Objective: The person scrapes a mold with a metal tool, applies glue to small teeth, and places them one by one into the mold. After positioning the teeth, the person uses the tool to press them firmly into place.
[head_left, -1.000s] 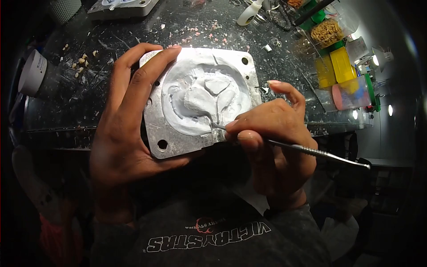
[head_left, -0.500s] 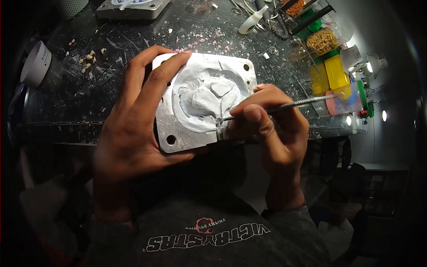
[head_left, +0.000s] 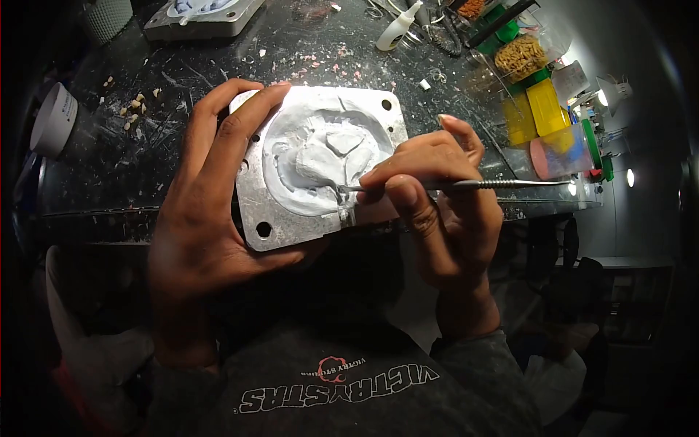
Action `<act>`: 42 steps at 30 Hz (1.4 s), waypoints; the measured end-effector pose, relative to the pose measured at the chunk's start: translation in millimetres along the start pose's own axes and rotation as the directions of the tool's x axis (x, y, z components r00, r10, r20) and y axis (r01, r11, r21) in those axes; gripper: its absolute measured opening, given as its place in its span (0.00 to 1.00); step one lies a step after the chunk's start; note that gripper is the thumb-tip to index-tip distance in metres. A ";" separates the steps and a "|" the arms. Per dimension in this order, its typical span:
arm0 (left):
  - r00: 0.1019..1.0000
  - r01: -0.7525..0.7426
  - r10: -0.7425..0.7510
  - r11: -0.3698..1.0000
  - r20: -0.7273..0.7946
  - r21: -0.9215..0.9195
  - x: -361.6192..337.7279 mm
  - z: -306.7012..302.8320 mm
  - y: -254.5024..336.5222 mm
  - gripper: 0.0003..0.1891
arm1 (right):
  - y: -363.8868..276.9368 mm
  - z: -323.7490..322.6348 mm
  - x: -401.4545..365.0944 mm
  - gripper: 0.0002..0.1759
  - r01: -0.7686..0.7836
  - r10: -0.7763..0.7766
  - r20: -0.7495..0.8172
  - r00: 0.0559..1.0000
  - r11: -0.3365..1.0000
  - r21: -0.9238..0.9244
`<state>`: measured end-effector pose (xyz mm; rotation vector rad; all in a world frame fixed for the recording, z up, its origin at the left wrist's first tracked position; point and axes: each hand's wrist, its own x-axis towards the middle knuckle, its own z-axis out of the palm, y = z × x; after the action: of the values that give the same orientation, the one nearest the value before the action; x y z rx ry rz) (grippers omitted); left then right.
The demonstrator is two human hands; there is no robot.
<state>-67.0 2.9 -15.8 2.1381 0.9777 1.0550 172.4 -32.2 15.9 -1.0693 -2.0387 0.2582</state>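
A square metal flask [head_left: 291, 229] with holes at its corners holds a round mass of white plaster [head_left: 317, 162] with raised and hollowed parts. My left hand [head_left: 211, 189] is wrapped round the flask's left side, fingers on the top edge and thumb side beneath. Pinched in my right hand [head_left: 444, 197] is a thin metal tool [head_left: 510, 183] with a ribbed handle. The tool's tip touches the plaster near the notch at the flask's lower edge. One finger of my right hand is raised off the tool.
On the dark, scratched bench [head_left: 189, 65] are a white cup [head_left: 55, 120], small tooth-like pieces [head_left: 133, 109], a second flask [head_left: 207, 28], and a white bottle [head_left: 399, 28]. Containers [head_left: 520, 58] and a yellow box [head_left: 546, 105] stand at right.
The flask and left hand sit slightly further left in view. The tool has swung to nearly level, its tip still at the lower edge of the plaster. A right finger has lifted.
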 end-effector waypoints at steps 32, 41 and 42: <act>0.998 -0.057 0.057 0.998 -0.003 0.012 1.1 2.4 -6.9 0.66 | 1.1 -4.9 -14.8 0.17 0.103 -0.103 0.012 0.995 0.994 -0.027; 0.997 -0.079 0.079 0.996 0.022 0.035 1.9 -2.0 -6.0 0.67 | 9.6 -11.3 -18.2 0.04 0.024 -0.071 0.123 0.990 0.939 0.343; 0.996 -0.088 0.087 0.995 0.029 0.037 2.0 -2.0 -6.4 0.67 | 8.8 -9.2 -18.3 0.04 0.052 -0.071 0.070 0.995 0.969 0.240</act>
<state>-70.1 8.6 -18.6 2.2387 0.9061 1.0533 190.3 -42.3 7.3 -0.8580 -2.0450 0.5065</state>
